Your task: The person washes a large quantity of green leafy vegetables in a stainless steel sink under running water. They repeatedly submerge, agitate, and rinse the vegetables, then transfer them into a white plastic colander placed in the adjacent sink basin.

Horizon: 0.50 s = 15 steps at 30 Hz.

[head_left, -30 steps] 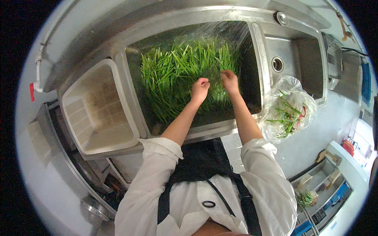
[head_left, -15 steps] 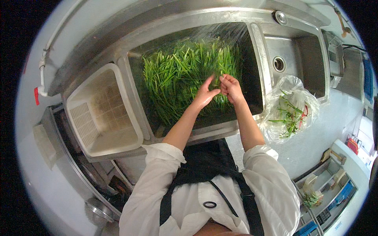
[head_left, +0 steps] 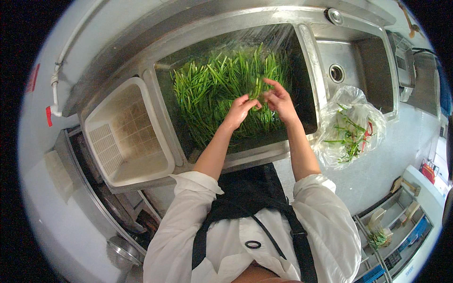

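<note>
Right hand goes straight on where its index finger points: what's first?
Probably the green stalks just ahead of the right hand; the gap in depth is unclear.

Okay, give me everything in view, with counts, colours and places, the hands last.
Wide steel sink basin: one, silver, centre.
Long thin leafy stalks: many, green, inside wide basin.
Smaller steel sink basin: one, silver, upper right.
Round steel disc: one, silver, back ledge.
Slotted plastic tub: one, white, left of wide basin.
Clear crinkled plastic bag: one, transparent, before smaller basin.
Green leafy scraps: several, green, at bag.
Thin white pipe: one, white, left wall.
Round steel vessel: one, silver, lower left.
Small leafy bunch: one, green, lower right.
Long black apron: one, black, worn.
White rolled-sleeve shirt: one, white, worn.
Left hand: one, bare, over stalks.
Right hand: one, bare, over stalks.
</note>
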Available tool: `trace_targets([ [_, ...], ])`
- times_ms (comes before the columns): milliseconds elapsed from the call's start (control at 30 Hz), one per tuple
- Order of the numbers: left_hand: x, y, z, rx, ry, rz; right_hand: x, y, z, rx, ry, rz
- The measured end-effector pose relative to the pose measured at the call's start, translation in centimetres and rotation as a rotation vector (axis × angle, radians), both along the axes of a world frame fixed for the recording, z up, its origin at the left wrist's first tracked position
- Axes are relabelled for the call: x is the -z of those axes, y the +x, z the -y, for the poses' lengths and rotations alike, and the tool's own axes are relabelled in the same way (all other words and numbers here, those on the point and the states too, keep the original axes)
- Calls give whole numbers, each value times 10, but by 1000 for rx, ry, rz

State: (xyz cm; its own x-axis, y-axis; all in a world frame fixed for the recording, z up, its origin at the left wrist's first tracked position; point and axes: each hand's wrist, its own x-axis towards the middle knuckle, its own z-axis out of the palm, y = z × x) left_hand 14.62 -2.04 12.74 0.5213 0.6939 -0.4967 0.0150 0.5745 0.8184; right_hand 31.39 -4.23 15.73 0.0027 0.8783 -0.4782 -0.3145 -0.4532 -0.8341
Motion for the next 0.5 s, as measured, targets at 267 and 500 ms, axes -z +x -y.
trace_targets([
  [267, -5, -28, -13, -137, -2, -178, 13, 9, -14, -89, 4, 118],
  [500, -23, -48, -22, -345, -27, -119, 14, 12, -4, -27, -2, 204],
])
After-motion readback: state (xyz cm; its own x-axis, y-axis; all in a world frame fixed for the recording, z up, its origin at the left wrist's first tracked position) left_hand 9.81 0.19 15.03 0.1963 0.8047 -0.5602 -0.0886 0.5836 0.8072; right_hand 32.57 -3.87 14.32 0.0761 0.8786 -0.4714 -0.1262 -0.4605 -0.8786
